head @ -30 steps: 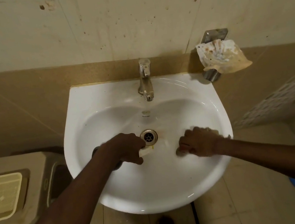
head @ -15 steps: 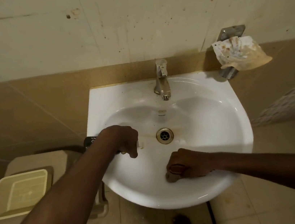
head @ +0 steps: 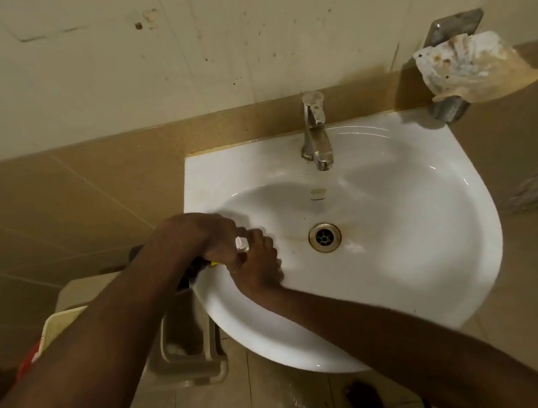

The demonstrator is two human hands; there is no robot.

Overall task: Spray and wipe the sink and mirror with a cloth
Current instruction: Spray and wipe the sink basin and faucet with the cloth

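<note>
The white sink (head: 463,218) hangs on a tiled wall, with a chrome tap (head: 316,135) at the back and a drain (head: 324,237) with brown staining around it. My left hand (head: 196,238) is over the basin's left rim, closed on a dark spray bottle (head: 196,271) whose white tip (head: 241,243) points into the bowl. My right hand (head: 256,268) presses on the basin's left inner wall just below that tip, fingers curled. The cloth is almost fully hidden under it. No mirror is in view.
A metal wall bracket (head: 454,29) right of the tap holds a stained crumpled rag (head: 473,71). A beige bin (head: 185,357) stands under the sink's left side, with a cream tray (head: 57,330) beside it. Wet floor tiles and my foot (head: 368,404) lie below.
My right hand has swept from the right of the drain, along the front of the bowl, to the left wall beside my left hand. The view has shifted left.
</note>
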